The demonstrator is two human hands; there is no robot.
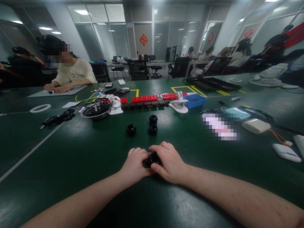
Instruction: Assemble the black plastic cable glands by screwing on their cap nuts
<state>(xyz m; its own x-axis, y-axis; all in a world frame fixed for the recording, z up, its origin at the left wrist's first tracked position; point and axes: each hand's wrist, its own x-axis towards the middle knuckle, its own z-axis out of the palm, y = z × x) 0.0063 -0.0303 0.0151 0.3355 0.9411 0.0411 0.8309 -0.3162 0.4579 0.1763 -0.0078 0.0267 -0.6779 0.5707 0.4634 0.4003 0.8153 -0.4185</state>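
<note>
Low over the near part of the green table, both hands close round a glossy black hollow cylinder (pixel 155 158). My right hand (pixel 169 163) grips it with the thumb in front and the fingers over its far side. From the left, my left hand (pixel 136 163) curls against it, and its fingertips are partly hidden. The cylinder's round opening shows between the hands; its lower part is covered. Beyond them stand similar black hollow cylinders: one on the left (pixel 131 130), one nearer on the right (pixel 153 129) and one just behind that (pixel 153 119).
Across the green table (pixel 99 148) lie a row of red blocks (pixel 144 98), a blue bin (pixel 196 100), a white clip-like stand (pixel 179 106) and a bowl with cables (pixel 96 110). Phones and white cases, one a cream case (pixel 256 126), are at right. A co-worker (pixel 73 71) sits far left.
</note>
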